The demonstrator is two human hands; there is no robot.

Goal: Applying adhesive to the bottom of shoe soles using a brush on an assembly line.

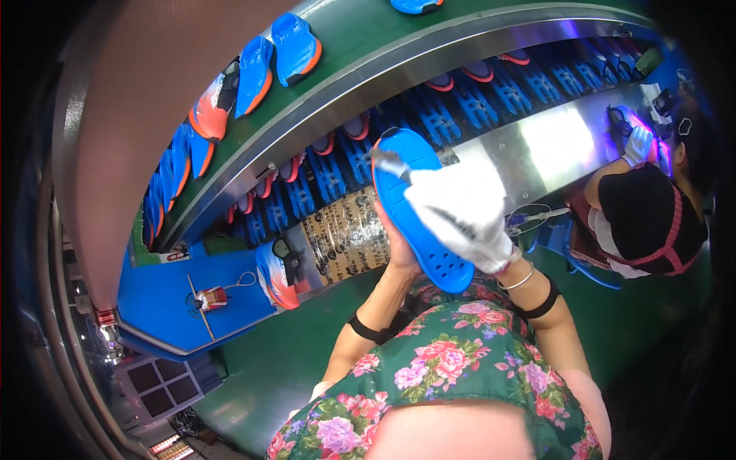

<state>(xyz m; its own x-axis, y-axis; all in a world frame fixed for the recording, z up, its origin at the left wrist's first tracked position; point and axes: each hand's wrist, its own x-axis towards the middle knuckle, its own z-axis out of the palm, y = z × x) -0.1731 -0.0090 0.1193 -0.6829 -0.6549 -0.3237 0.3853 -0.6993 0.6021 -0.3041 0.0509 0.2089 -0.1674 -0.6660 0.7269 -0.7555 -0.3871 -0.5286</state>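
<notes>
In front of my body is a blue shoe sole with an orange-red edge and holes at its near end. My bare left hand is closed around the sole's left side, supporting it from below. Over its upper face is my right hand in a white glove, smeared by motion. The fingers look closed around a small brush, whose blurred grey end touches or hovers over the far part of the sole; which one I cannot tell.
A green conveyor carries blue soles and shoe parts. Beneath it, a rack holds several blue pieces. A white-orange shoe upper stands beside a blue table. On the right, a co-worker handles a shoe under purple light.
</notes>
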